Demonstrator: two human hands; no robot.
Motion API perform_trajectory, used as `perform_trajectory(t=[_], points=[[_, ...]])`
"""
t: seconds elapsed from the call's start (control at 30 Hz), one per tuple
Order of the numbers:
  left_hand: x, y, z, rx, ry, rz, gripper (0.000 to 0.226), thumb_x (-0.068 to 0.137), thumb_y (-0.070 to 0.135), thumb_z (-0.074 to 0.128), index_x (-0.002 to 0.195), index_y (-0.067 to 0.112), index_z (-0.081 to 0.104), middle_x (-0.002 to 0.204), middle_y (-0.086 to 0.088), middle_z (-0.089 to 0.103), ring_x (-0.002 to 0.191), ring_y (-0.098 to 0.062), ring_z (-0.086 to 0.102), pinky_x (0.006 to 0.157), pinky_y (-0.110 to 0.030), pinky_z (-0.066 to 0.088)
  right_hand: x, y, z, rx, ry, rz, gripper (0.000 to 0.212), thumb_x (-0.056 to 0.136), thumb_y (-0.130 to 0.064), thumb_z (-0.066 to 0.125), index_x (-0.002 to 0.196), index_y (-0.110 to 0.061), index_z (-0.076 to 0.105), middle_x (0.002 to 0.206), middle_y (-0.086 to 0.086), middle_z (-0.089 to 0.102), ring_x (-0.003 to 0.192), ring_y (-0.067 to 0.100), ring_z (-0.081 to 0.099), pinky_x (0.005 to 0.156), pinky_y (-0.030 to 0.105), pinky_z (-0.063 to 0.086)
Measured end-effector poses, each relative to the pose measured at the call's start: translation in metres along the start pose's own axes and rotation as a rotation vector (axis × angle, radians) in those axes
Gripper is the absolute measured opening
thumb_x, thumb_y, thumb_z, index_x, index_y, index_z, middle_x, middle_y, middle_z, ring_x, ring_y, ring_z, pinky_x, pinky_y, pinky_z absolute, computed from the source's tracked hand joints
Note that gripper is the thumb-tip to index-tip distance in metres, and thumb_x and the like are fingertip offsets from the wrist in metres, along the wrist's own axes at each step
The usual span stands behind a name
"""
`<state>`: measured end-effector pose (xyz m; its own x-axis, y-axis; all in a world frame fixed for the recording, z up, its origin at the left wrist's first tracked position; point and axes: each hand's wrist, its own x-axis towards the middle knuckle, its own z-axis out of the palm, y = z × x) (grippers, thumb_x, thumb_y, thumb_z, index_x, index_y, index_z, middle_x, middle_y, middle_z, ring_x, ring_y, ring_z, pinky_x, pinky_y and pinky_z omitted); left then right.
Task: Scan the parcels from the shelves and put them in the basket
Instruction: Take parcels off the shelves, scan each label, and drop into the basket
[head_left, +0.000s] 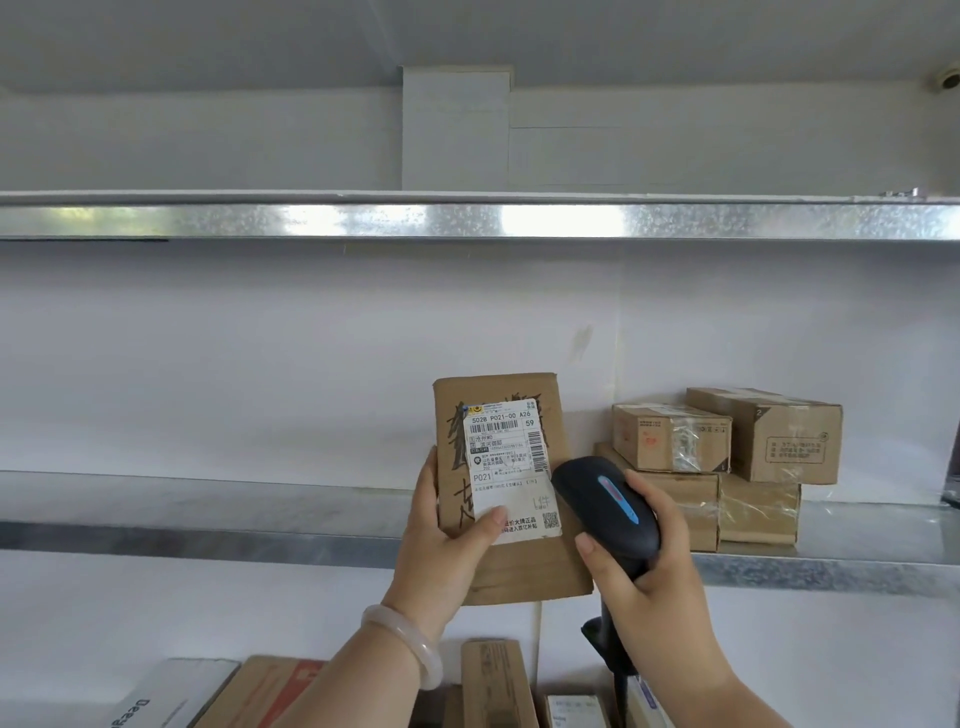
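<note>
Scanning is the step in hand. The left hand (447, 540) holds a flat brown parcel (524, 571) upright in front of the shelf (208, 535), fingers behind it and thumb pressed on the blank lower part of its white label (506, 457). The right hand (649, 566) has its fingers wrapped round the handle of a black scanner (605, 506), whose nose sits just beside the label's right edge.

To do it well, I would aim the nose at the long barcode near the top, keep the thumb off the codes and hold the parcel still and flat. The basket is out of view.

The label reads "502B P021-00 A26", "59" and "P021"; the small print and the black marker writing on the cardboard are not legible. Low in view, a white box (166, 696) shows letters starting "Dee". Further back, stacked cartons (727, 457) sit on the shelf, their printing too small to read.
</note>
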<state>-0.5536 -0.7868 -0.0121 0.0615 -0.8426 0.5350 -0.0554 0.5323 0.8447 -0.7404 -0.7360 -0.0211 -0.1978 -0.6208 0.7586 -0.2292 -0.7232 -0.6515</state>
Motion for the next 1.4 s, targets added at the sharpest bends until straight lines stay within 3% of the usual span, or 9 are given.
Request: perform_trajectory(t=[0.17, 0.33, 0.43, 0.5, 0.67, 0.87, 1.03, 1.13, 1.4], points=[[-0.002, 0.001, -0.016, -0.035, 0.11, -0.014, 0.081, 0.084, 0.021, 0.077, 0.145, 0.048, 0.031, 0.125, 0.023, 0.062, 0.114, -0.002, 0.059, 0.075, -0.011, 0.054, 0.0, -0.027, 0.017, 0.015, -0.005, -0.056, 0.062, 0.074, -0.027, 0.074, 0.123, -0.048, 0.043, 0.117, -0.038, 0.052, 0.108, -0.007, 0.058, 0.081, 0.007, 0.047], [-0.003, -0.002, -0.024, -0.065, 0.161, -0.009, 0.079, 0.083, 0.016, 0.078, 0.143, 0.046, 0.036, 0.122, 0.023, 0.065, 0.111, -0.003, 0.063, 0.081, -0.017, 0.056, -0.002, -0.046, 0.041, -0.02, -0.129, -0.047, 0.06, 0.078, -0.03, 0.075, 0.115, -0.061, 0.039, 0.114, -0.034, 0.057, 0.093, 0.005, 0.065, 0.079, 0.026, 0.052], [-0.004, -0.005, -0.026, -0.041, 0.162, -0.005, 0.081, 0.081, 0.021, 0.08, 0.143, 0.049, 0.035, 0.129, 0.021, 0.061, 0.12, -0.009, 0.059, 0.095, -0.032, 0.055, -0.005, -0.056, 0.048, -0.016, -0.144, -0.073, 0.055, 0.076, -0.041, 0.072, 0.119, -0.05, 0.04, 0.113, -0.038, 0.055, 0.1, -0.006, 0.06, 0.078, 0.009, 0.046], [-0.004, -0.004, -0.026, -0.011, 0.156, 0.001, 0.083, 0.081, 0.022, 0.08, 0.144, 0.05, 0.033, 0.134, 0.02, 0.058, 0.124, -0.011, 0.057, 0.101, -0.041, 0.052, -0.006, -0.059, 0.05, -0.024, -0.158, -0.073, 0.055, 0.078, -0.036, 0.074, 0.12, -0.046, 0.04, 0.111, -0.04, 0.054, 0.101, -0.01, 0.058, 0.076, 0.004, 0.043], [-0.006, 0.001, -0.027, 0.026, 0.18, 0.028, 0.082, 0.084, 0.014, 0.076, 0.147, 0.045, 0.033, 0.131, 0.022, 0.059, 0.119, -0.004, 0.059, 0.097, -0.027, 0.053, -0.005, -0.065, 0.053, -0.089, -0.181, -0.05, 0.054, 0.081, -0.029, 0.073, 0.122, -0.043, 0.041, 0.107, -0.038, 0.055, 0.096, -0.008, 0.059, 0.073, 0.007, 0.045], [-0.009, 0.005, -0.037, 0.029, 0.17, 0.041, 0.082, 0.085, 0.016, 0.075, 0.148, 0.045, 0.032, 0.136, 0.02, 0.056, 0.125, -0.009, 0.055, 0.103, -0.037, 0.051, -0.009, -0.08, 0.057, -0.157, -0.2, -0.051, 0.053, 0.081, -0.036, 0.07, 0.121, -0.044, 0.037, 0.106, -0.041, 0.051, 0.096, -0.005, 0.058, 0.074, 0.016, 0.05], [-0.017, 0.012, -0.06, 0.033, 0.162, 0.057, 0.082, 0.085, 0.015, 0.075, 0.148, 0.045, 0.031, 0.135, 0.024, 0.055, 0.125, -0.006, 0.054, 0.101, -0.03, 0.051, -0.021, -0.096, 0.072, -0.21, -0.211, -0.05, 0.054, 0.077, -0.047, 0.067, 0.121, -0.047, 0.035, 0.104, -0.045, 0.048, 0.094, -0.008, 0.056, 0.07, 0.016, 0.05], [-0.024, 0.017, -0.081, 0.039, 0.165, 0.065, 0.081, 0.085, 0.018, 0.075, 0.147, 0.048, 0.031, 0.134, 0.025, 0.056, 0.124, -0.004, 0.055, 0.103, -0.035, 0.051, -0.031, -0.108, 0.088, -0.232, -0.226, -0.053, 0.055, 0.075, -0.051, 0.065, 0.12, -0.05, 0.033, 0.105, -0.043, 0.049, 0.097, -0.009, 0.055, 0.071, 0.015, 0.049], [-0.06, 0.033, -0.172, 0.053, 0.207, 0.03, 0.085, 0.074, 0.032, 0.076, 0.145, 0.051, 0.033, 0.131, 0.024, 0.06, 0.12, -0.002, 0.058, 0.104, -0.04, 0.05, -0.066, -0.152, 0.157, -0.237, -0.247, -0.026, 0.057, 0.075, -0.047, 0.066, 0.122, -0.051, 0.033, 0.101, -0.039, 0.056, 0.093, -0.004, 0.059, 0.075, 0.026, 0.051]])
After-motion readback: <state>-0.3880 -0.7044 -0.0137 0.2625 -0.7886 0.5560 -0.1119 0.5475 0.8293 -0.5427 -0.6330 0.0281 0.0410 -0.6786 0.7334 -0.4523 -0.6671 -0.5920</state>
